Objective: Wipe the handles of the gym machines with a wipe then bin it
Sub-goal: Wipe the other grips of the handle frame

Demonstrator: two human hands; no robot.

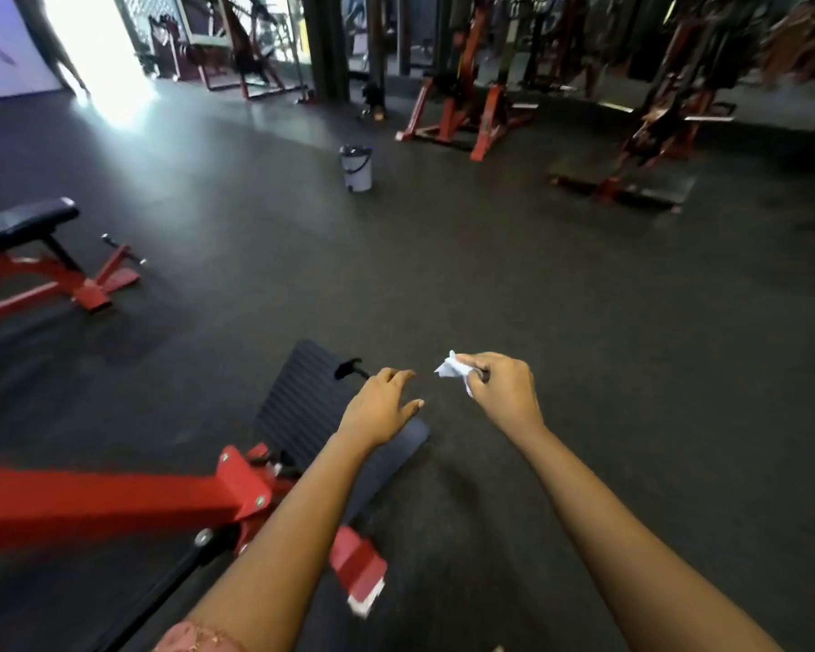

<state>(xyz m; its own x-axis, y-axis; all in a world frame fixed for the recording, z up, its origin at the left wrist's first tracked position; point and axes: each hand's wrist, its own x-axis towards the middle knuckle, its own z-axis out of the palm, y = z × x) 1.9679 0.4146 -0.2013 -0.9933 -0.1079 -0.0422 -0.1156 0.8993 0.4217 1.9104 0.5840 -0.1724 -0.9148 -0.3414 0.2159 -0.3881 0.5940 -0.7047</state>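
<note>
Wipe (pixel 451 370) — white and crumpled — is pinched at the fingertips of the right grip (pixel 502 392). It sticks out toward the left grip (pixel 378 407), with a gap of floor between the two. A small dark thing shows among the right grip's curled fingers, just beside the wipe; what it is cannot be made out.

The left grip holds nothing. Its fingers are loosely spread, palm down, over the near corner of a black ribbed footplate (pixel 297 388); whether it touches the plate cannot be told. Just beyond its knuckles a black handle (pixel 348 368) on a thin rod pokes out, and the rod's other end is hidden behind the grip.

Under the left forearm lies a red machine frame (pixel 114 505), cut off by the left edge and partly covered by the arm. A pink sleeve (pixel 194 640) is cropped by the bottom edge.

Far ahead of both grips, well apart from the wipe, a small pale bin (pixel 356 169) stands on the dark floor (pixel 584 298). Far to the left of the left grip is a bench (pixel 31 222) with a black pad and red legs, half out of view. Beyond the bin, red machines (pixel 462 115) are blurred — their handles cannot be picked out.
</note>
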